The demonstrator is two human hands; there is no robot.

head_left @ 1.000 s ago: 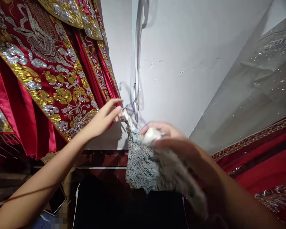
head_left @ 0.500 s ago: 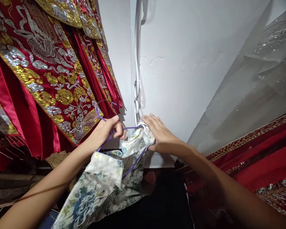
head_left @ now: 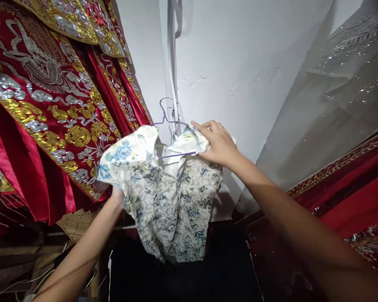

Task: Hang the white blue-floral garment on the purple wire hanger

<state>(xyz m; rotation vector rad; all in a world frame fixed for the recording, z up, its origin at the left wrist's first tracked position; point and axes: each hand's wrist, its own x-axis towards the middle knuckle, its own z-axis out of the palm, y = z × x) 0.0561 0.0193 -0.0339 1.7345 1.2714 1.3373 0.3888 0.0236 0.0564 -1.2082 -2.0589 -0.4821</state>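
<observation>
A pale floral-print fabric garment with blue and green blossoms (head_left: 173, 197) is draped over a thin purple wire hanger (head_left: 168, 121), held up in front of a white painted wall (head_left: 239, 63); nothing carries it from below, so it hangs in the air between the two arms. The right hand (head_left: 219, 142) pinches the garment's upper right shoulder where it lies over the hanger's arm, its grip closed on cloth, fingers pressed flat along the fold. The left hand (head_left: 117, 196) is below the left shoulder of the garment and mostly hidden behind the cloth; it touches the fabric there, but whether its grip is closed cannot be told.

Judging from how things lie, the garment is already threaded on the hanger: both shoulders sit over the wire and the hook stands free above the neckline, close to a white strap that hangs down the wall (head_left: 170, 54). The left shoulder is bunched and puffed outward and the body falls in uneven folds, so smoothing appears unfinished. The hook does not seem to be caught on anything, so the hanging itself looks not yet done.

To the left hang red satin robes embroidered in gold and silver (head_left: 50, 109); a grey sequinned cloth (head_left: 343, 92) slopes at the right.
</observation>
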